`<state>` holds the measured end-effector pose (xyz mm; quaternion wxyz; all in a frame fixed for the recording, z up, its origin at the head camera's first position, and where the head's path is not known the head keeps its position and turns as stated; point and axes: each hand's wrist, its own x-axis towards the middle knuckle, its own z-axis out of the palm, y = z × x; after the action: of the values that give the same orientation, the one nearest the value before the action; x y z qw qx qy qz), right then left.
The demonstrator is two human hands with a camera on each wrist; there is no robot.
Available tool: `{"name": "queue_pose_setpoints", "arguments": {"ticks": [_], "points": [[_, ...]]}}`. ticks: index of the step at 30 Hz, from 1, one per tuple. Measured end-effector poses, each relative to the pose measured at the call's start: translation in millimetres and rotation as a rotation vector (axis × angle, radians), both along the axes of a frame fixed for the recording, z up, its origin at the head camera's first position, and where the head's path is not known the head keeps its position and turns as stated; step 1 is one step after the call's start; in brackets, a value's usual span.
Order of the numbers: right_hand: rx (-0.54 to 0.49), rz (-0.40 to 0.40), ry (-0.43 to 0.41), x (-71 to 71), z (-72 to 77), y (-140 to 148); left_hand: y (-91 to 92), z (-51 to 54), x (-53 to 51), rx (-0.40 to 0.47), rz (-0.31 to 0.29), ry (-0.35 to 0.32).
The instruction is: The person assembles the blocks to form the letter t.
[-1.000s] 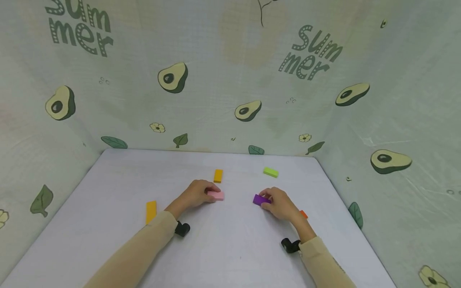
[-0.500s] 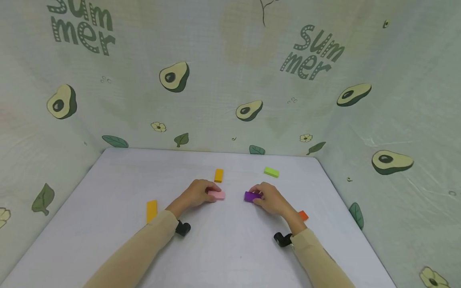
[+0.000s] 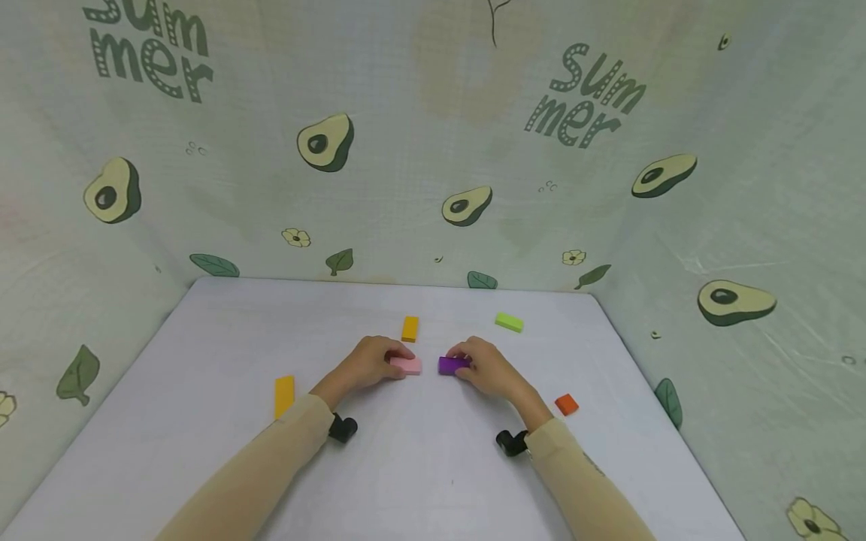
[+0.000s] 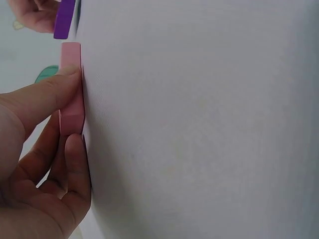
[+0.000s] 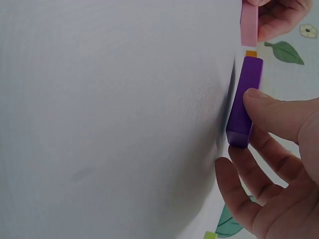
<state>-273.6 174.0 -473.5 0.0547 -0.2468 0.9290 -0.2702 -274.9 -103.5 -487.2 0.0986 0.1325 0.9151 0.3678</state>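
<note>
Near the middle of the table, my left hand (image 3: 368, 364) pinches a pink block (image 3: 407, 366) between thumb and fingers. In the left wrist view the thumb lies along the side of the pink block (image 4: 73, 102), which rests on the white surface. My right hand (image 3: 493, 370) pinches a purple block (image 3: 452, 366) just to the right of the pink one. The right wrist view shows the purple block (image 5: 245, 102) slightly tilted and a little off the surface, the thumb pressed on its side. A small gap separates the facing ends of the two blocks.
A yellow-orange block (image 3: 410, 329) lies behind the pink one, and another yellow-orange block (image 3: 284, 397) is beside the left forearm. Farther back sits a lime green block (image 3: 509, 322). An orange-red block (image 3: 567, 404) lies right of the right wrist. Printed cloth (image 3: 406, 248) walls the table's back and sides.
My right hand has carried the purple block leftward toward the pink block and turned it straighter. The orange-red block has come fully into view. My left hand has stayed in place.
</note>
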Motion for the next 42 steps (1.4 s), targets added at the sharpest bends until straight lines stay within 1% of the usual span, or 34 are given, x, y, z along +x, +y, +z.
{"name": "queue_pose_setpoints", "arguments": {"ticks": [6, 13, 20, 27, 35, 42], "points": [[-0.017, 0.005, 0.009, -0.3, -1.7, -12, -0.1, -0.7, -0.6, 0.001, 0.004, -0.007], [0.003, 0.023, -0.001, 1.4, 2.0, -20, 0.3, -1.0, -0.5, 0.011, 0.001, -0.008], [0.029, 0.061, 0.023, -0.9, 0.7, -26, 0.5, 1.4, 0.5, 0.006, 0.004, 0.007], [0.045, 0.043, 0.007, -0.6, 0.7, -30, 1.0, 3.1, 2.1, 0.002, 0.004, 0.002], [0.024, 0.038, 0.008, 0.5, -0.1, -33, 0.1, 3.9, 2.3, 0.001, 0.001, -0.005], [0.025, 0.031, 0.001, 1.0, 0.0, -35, -0.1, 2.4, 1.3, -0.004, -0.001, -0.001]]}}
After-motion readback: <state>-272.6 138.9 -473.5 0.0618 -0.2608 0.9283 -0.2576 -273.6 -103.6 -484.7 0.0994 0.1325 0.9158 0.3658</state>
